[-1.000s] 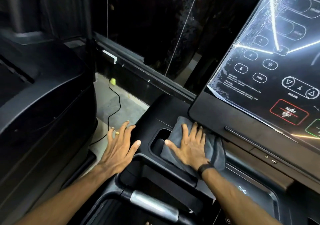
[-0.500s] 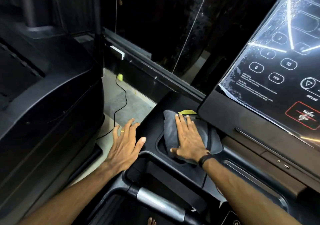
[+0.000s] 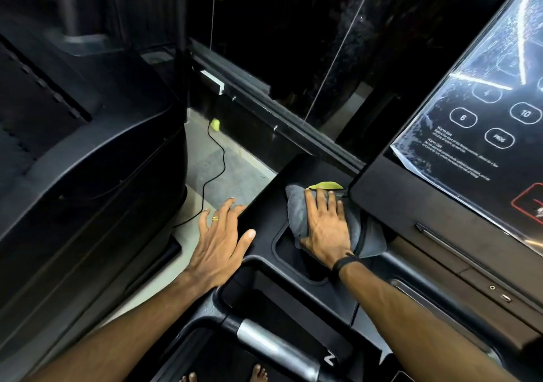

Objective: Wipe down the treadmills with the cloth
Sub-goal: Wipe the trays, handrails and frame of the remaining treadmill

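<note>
A folded grey cloth (image 3: 370, 236), with a yellow-green corner (image 3: 325, 185) showing at its far end, lies on the black treadmill console (image 3: 264, 202) beside a cup-holder recess (image 3: 286, 242). My right hand (image 3: 324, 226) presses flat on the cloth with straight fingers. My left hand (image 3: 220, 242), wearing a ring, rests open at the console's left edge, fingers spread, holding nothing. The control panel (image 3: 482, 135) with touch buttons rises to the right.
A second black treadmill (image 3: 88, 161) stands close on the left. Between the machines is a strip of grey floor (image 3: 235, 173) with a black cable (image 3: 219, 158). A silver-and-black handlebar (image 3: 270, 342) crosses below my arms. My bare toes show at the bottom edge.
My right hand has pushed the cloth away from me, up the console's left corner, uncovering the cup-holder recess. The yellow-green corner came into view. My left hand stayed by the edge.
</note>
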`<state>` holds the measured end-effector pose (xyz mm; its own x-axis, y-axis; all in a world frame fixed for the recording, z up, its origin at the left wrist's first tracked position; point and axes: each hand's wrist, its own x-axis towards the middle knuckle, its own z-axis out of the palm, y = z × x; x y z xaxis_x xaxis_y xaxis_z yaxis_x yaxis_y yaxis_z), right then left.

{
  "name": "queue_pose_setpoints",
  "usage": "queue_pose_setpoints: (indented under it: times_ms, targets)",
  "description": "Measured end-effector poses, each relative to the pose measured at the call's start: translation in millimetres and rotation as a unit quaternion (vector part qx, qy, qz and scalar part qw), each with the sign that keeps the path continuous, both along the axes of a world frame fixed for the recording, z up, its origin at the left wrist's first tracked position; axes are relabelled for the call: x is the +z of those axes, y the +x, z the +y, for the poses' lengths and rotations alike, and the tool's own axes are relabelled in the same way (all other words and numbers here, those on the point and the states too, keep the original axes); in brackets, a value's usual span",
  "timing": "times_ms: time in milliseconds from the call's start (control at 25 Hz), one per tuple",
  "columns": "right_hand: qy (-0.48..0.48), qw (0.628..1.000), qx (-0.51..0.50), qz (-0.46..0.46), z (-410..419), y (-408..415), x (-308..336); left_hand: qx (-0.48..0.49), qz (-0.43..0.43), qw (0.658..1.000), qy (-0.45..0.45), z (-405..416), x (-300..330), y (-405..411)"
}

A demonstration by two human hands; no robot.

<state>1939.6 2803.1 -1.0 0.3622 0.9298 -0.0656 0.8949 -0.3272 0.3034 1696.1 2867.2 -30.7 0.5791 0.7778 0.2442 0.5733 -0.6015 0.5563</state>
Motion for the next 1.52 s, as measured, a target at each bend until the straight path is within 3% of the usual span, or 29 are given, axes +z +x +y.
queue_pose_setpoints:
  times_ms: [160,240,440,520,600,640,680,720,800,840,1040,1160,1360,1520]
  targets:
    - [-0.001,0.999,-0.031,-0.024,1,-15,2,-0.005,0.019,1.0,-0.003,-2,2,-2]
    - [-0.015,1.0,-0.018,0.008,-8,-22,14,-0.006,0.024,1.0,-0.006,-2,3,-4]
    - [-0.002,0.968,-0.043,0.247,-37,-18,70,0.019,-0.003,1.0,-0.001,-4,6,-2]
    - [0.07,0.934,-0.112,0.332,-35,-23,98,0.028,-0.028,0.999,-0.005,-4,8,-1]
    - [0.206,0.914,-0.144,0.317,-24,-46,115,0.038,-0.043,0.998,-0.01,-5,10,0]
    - [0.24,0.92,-0.11,0.288,-16,-64,118,0.048,-0.053,0.997,-0.014,-6,9,-1]
    - [0.218,0.937,-0.053,0.268,-7,-80,114,0.061,-0.068,0.996,-0.021,-7,9,-2]
    - [0.131,0.952,0.004,0.275,4,-96,104,0.078,-0.087,0.993,-0.026,-6,8,-6]
    - [-0.131,0.945,0.035,0.298,16,-110,65,0.115,-0.139,0.983,-0.041,-3,8,-20]
    - [-0.187,0.939,0.043,0.286,22,-107,49,0.135,-0.162,0.976,-0.047,-1,11,-30]
    - [-0.101,0.974,0.108,0.174,57,-101,22,0.237,-0.189,0.952,-0.053,-3,18,-79]
    - [-0.146,0.973,0.098,0.152,91,-112,18,0.282,-0.199,0.935,-0.083,-22,25,-91]
    - [-0.276,0.931,0.151,0.183,123,-151,4,0.341,-0.188,0.917,-0.088,-56,34,-114]
    - [-0.325,0.883,0.241,0.239,94,-215,-1,0.382,-0.146,0.91,-0.073,-71,29,-126]
